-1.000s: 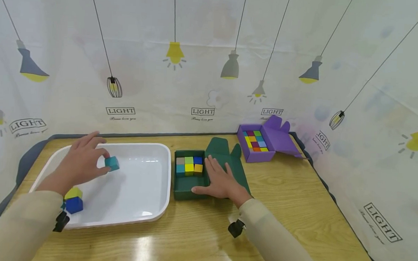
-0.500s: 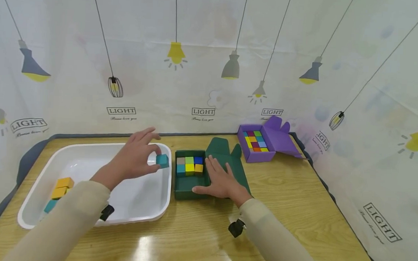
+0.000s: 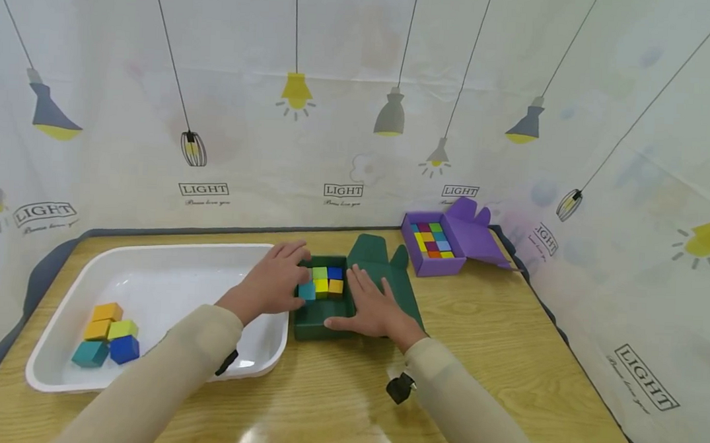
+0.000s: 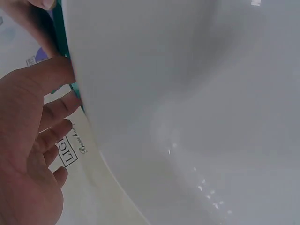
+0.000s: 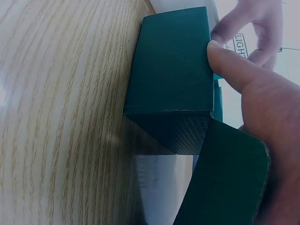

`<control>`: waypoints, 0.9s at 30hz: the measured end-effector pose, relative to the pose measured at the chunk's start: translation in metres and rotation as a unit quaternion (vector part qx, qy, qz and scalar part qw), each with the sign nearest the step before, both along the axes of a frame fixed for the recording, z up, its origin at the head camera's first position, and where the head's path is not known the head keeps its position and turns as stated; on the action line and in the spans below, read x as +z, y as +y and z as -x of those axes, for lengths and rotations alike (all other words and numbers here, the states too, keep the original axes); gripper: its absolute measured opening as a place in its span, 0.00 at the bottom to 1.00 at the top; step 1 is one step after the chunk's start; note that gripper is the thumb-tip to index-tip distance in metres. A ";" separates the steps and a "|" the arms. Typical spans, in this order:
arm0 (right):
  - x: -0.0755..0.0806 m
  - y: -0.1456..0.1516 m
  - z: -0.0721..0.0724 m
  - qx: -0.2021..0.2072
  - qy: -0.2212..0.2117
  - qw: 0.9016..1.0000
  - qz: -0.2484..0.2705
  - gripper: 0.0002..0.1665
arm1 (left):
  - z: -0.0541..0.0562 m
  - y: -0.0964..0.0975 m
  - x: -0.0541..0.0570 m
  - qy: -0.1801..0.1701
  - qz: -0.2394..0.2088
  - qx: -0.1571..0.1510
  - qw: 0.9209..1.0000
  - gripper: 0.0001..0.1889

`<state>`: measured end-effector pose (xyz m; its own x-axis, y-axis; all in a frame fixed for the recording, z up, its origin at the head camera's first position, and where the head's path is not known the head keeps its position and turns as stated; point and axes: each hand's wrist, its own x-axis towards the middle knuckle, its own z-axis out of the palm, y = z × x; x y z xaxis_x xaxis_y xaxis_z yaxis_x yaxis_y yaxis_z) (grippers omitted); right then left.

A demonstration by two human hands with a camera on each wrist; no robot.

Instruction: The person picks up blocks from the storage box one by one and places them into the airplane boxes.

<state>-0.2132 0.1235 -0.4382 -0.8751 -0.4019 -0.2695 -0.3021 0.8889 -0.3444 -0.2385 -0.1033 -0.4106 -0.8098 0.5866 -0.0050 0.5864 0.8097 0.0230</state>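
My left hand (image 3: 275, 281) is over the left wall of the green box (image 3: 320, 329), pinching a teal cube (image 3: 307, 292) between thumb and fingers. The cube sits at the left side of the box interior, partly covered by the fingertips. Inside, at the far end, are other cubes, among them a yellow cube (image 3: 321, 287), an orange cube (image 3: 335, 287) and a blue cube (image 3: 334, 273). My right hand (image 3: 372, 308) rests with straight fingers along the box's right side, by the folded-back lid (image 3: 396, 286). In the right wrist view its thumb (image 5: 229, 63) touches the box rim.
A white tray (image 3: 207, 340) stands left of the box. Several cubes lie in its near left corner, including a dark blue cube (image 3: 124, 349) and a teal cube (image 3: 91, 354). At the back right, a purple box (image 3: 442, 266) with its lid folded open holds rows of coloured cubes.
My left hand has carried the teal cube rightward from above the white tray to the green box, uncovering the cubes in the tray. The right hand has stayed in place.
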 end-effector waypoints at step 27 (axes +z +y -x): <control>-0.004 0.001 0.002 0.002 0.004 1.000 -0.007 0.66 | 0.005 0.020 -0.012 -0.033 0.093 0.047 0.994 0.29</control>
<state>-0.2150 0.1240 -0.4426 -0.8753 -0.4020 -0.2686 -0.3085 0.8922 -0.3299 -0.2438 -0.0831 -0.4225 -0.8547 0.4932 -0.1618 0.5110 0.8543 -0.0954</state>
